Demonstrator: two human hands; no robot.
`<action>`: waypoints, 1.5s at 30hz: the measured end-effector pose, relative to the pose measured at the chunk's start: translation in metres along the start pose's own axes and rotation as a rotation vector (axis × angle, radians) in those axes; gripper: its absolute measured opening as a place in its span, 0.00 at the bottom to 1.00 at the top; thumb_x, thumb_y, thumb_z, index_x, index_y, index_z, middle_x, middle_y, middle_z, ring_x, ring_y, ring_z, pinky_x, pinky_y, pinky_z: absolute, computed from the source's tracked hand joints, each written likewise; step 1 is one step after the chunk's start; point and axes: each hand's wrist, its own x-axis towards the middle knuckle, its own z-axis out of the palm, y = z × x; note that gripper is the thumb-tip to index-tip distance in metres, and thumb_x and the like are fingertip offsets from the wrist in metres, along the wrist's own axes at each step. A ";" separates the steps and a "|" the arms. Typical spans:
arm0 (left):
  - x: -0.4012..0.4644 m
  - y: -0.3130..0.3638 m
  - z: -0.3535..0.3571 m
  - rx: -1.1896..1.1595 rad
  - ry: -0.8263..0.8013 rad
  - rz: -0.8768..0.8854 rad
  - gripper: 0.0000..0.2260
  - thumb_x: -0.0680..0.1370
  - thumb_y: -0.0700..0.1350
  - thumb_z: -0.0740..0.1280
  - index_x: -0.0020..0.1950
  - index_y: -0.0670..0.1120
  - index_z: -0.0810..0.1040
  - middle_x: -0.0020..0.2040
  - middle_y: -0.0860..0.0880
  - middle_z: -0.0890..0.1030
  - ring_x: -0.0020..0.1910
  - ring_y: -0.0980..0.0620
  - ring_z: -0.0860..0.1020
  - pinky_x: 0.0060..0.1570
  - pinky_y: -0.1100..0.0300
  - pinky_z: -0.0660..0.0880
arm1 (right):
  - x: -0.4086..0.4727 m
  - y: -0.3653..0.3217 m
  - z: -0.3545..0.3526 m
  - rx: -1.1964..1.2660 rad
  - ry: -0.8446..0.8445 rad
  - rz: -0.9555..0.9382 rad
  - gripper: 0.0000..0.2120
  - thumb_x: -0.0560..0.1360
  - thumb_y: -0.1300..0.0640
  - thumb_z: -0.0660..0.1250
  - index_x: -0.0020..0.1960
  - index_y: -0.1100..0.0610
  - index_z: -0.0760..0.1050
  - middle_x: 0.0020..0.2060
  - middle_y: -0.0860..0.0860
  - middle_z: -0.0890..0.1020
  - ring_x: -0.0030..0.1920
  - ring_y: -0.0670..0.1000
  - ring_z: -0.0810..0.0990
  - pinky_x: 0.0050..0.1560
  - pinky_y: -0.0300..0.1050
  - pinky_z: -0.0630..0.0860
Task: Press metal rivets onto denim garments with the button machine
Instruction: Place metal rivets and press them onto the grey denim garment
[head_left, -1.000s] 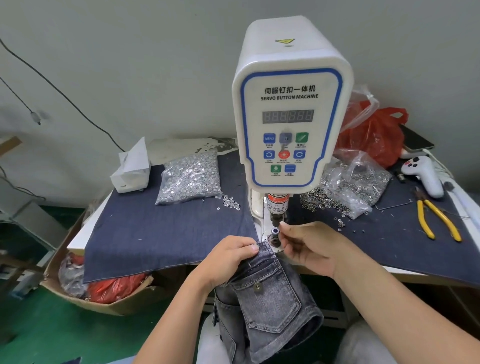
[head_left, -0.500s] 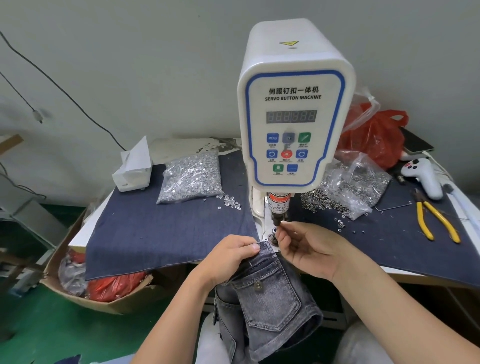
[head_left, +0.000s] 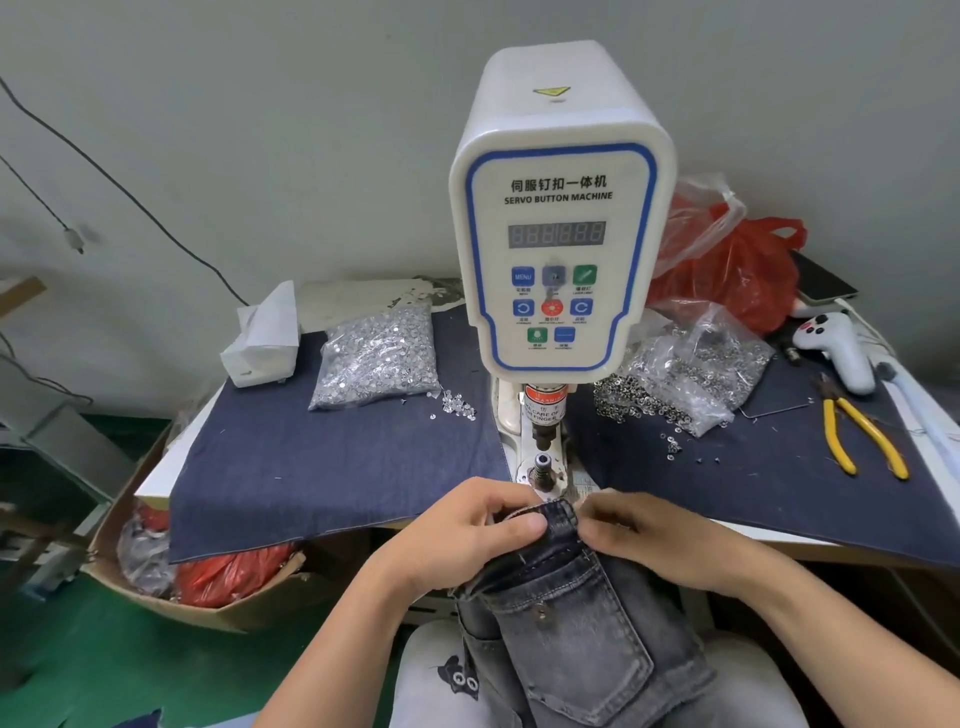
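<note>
Both hands' fingers pinch denim garment (head_left: 566, 597) edge below machine (head_left: 558, 208) w/ label "SERVO BUTTON MACHINE".

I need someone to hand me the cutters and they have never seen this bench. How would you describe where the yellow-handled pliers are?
Start at the white button machine in the middle of the table. Go to its right, past the clear bag of metal rings, to the far edge of the dark blue cloth. The pliers lie flat there, the only thing with yellow handles, just in front of a white handheld controller.
</note>
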 end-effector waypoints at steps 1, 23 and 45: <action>0.000 -0.002 0.000 0.033 0.012 -0.022 0.14 0.85 0.53 0.65 0.56 0.43 0.83 0.51 0.41 0.85 0.51 0.46 0.82 0.58 0.42 0.78 | 0.002 0.004 -0.003 0.049 0.021 -0.005 0.10 0.81 0.46 0.66 0.45 0.51 0.73 0.37 0.38 0.74 0.40 0.39 0.71 0.42 0.34 0.67; 0.062 -0.068 -0.086 0.590 0.917 -0.393 0.14 0.84 0.50 0.69 0.68 0.47 0.81 0.62 0.47 0.84 0.61 0.44 0.81 0.59 0.50 0.73 | 0.031 0.018 -0.010 -0.326 -0.070 0.025 0.23 0.81 0.38 0.62 0.35 0.52 0.65 0.30 0.45 0.66 0.33 0.43 0.65 0.35 0.40 0.61; 0.049 -0.016 0.005 0.133 0.640 -0.052 0.05 0.78 0.42 0.77 0.46 0.52 0.87 0.43 0.56 0.88 0.44 0.60 0.85 0.46 0.68 0.77 | 0.027 0.017 -0.007 -0.262 -0.047 0.062 0.20 0.81 0.41 0.65 0.36 0.53 0.70 0.31 0.44 0.67 0.33 0.44 0.66 0.37 0.43 0.62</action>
